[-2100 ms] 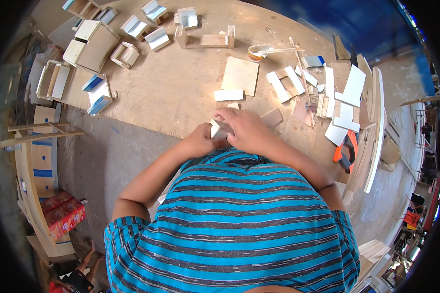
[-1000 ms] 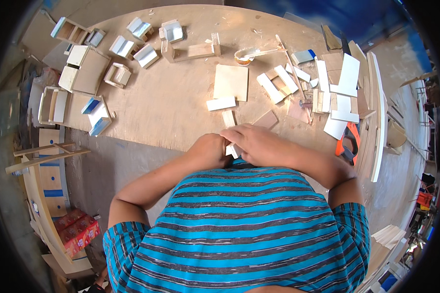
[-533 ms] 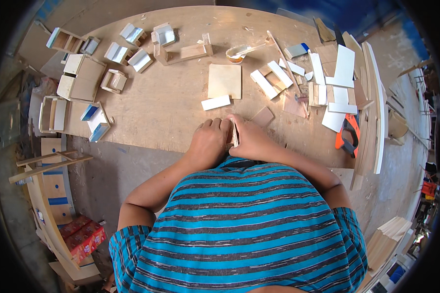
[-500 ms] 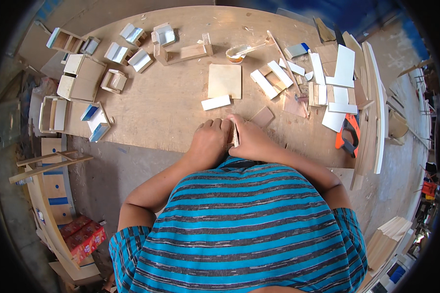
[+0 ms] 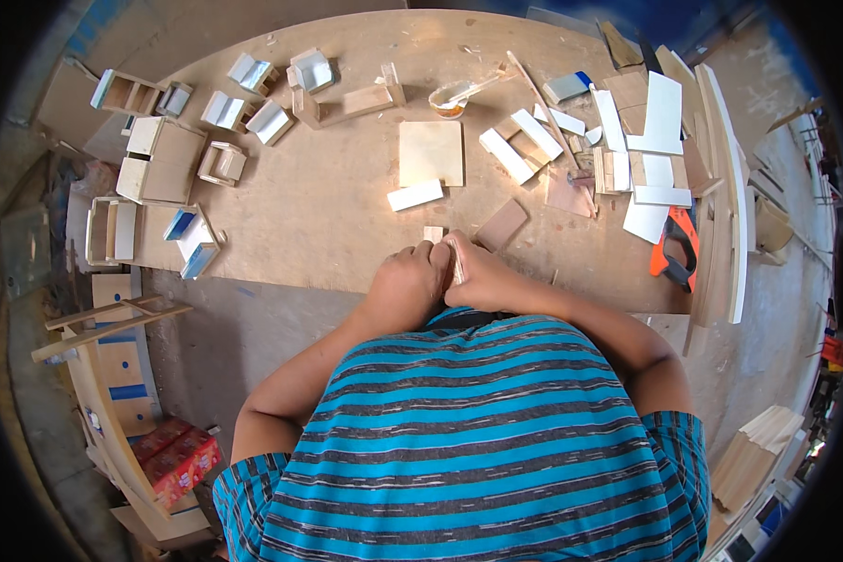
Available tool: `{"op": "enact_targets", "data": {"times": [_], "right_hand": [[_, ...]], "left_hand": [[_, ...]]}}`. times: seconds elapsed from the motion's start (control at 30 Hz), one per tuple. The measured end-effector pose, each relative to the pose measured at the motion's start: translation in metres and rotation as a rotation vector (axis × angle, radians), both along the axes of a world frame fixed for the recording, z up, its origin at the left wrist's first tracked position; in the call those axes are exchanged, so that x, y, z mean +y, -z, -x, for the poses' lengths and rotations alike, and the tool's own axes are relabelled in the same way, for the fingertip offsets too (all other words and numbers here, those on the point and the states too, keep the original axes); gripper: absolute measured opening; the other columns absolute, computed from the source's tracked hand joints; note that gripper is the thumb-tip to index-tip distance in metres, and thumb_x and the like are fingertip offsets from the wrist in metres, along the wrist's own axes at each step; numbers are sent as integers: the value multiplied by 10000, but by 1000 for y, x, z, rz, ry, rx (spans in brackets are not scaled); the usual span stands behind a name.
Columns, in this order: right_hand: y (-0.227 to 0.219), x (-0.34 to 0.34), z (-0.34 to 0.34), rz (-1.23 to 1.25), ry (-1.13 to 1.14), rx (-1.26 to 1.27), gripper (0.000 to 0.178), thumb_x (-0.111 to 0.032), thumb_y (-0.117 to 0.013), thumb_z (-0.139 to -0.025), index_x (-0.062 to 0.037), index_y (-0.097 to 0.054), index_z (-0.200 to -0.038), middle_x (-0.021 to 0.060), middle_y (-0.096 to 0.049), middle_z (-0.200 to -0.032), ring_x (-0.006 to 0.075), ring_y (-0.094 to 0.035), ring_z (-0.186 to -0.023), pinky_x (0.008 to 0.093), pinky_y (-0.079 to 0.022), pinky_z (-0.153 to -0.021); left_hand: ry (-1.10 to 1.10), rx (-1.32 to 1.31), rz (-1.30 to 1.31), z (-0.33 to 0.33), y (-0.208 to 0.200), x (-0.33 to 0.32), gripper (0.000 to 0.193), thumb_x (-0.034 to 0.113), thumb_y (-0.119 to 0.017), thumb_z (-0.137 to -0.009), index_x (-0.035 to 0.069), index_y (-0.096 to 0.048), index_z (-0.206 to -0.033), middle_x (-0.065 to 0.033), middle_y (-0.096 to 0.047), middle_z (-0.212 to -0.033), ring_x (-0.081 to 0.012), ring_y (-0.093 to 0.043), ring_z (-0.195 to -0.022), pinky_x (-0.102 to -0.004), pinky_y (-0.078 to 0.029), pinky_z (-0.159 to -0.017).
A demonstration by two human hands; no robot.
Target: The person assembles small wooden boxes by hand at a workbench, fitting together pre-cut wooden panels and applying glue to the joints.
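My left hand (image 5: pixel 406 281) and my right hand (image 5: pixel 485 279) meet at the table's near edge, close to my body. Between them a small wooden piece (image 5: pixel 457 263) shows a narrow light edge; the rest is covered by my fingers. Both hands are closed around it. Just beyond my left fingertips a pale wood end (image 5: pixel 433 233) shows, and I cannot tell whether it belongs to the held piece. A brown sanding block or flat wood piece (image 5: pixel 502 225) lies right of my right hand. Farther off, a white strip (image 5: pixel 415 195) touches a square plywood panel (image 5: pixel 431 153).
Small wooden furniture models (image 5: pixel 164 159) stand along the table's left. A glue bowl (image 5: pixel 448 101) with a stick sits at the back. On the right are a white-sided frame (image 5: pixel 521 146), white offcuts (image 5: pixel 663 112), an orange-handled saw (image 5: pixel 674 251) and long boards (image 5: pixel 721 206).
My hands have shifted slightly, and the pale wood end now shows beyond my left fingers. More of the brown flat piece is uncovered. The whole view has moved a little.
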State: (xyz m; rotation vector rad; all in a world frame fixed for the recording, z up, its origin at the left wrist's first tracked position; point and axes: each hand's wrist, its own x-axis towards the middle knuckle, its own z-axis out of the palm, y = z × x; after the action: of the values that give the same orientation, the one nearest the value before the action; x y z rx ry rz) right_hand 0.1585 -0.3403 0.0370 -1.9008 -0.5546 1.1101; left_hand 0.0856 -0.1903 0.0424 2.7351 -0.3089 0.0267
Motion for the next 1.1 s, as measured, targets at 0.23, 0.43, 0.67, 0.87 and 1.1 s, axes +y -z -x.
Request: {"op": "enact_targets", "data": {"times": [0.23, 0.43, 0.67, 0.87, 1.1], "right_hand": [[4, -13, 5, -150, -5, 55, 661, -128, -663, -677, 66, -323, -1209, 310, -579, -972, 408, -605, -948, 426, -463, -788], [-1, -19, 5, -234, -5, 92, 668, -95, -658, -694, 43, -289, -1234, 231, -507, -1039, 255, -520, -1028, 370, -424, -867], [-14, -29, 4, -254, -7, 208, 600, -42, -625, -716, -45, -301, -1222, 137, -471, -1065, 173, -444, -1049, 342, -390, -914], [-62, -50, -22, 49, -329, -152, 493, -88, -608, -773, -117, -347, -1190, 34, -517, -785, 209, -562, -627, 404, -486, -624], [-25, -48, -44, -562, 222, 936, 560, -83, -494, -800, -49, -368, -1344, 128, -564, -1037, 188, -613, -832, 379, -558, -795]], "left_hand": [[49, -69, -2, 0, 0, -1, 201, 116, -626, -749, 31, -507, -888, -123, -590, -761, -284, -630, -645, -364, -510, -550], [95, -13, 112, -2, -1, -1, 265, 96, -645, -710, 26, -492, -915, -149, -583, -796, -344, -619, -682, -416, -504, -586], [161, -27, 156, -6, -8, -4, 237, 85, -623, -723, 19, -497, -913, -160, -580, -784, -350, -617, -691, -423, -505, -598], [182, 309, 173, 11, 2, 66, 211, 106, -650, -735, 28, -495, -854, -178, -598, -807, -383, -609, -760, -443, -491, -675], [-146, 201, 769, -14, 20, 38, 264, -3, -671, -694, 29, -548, -926, -137, -605, -830, -281, -599, -735, -327, -476, -693]]}}
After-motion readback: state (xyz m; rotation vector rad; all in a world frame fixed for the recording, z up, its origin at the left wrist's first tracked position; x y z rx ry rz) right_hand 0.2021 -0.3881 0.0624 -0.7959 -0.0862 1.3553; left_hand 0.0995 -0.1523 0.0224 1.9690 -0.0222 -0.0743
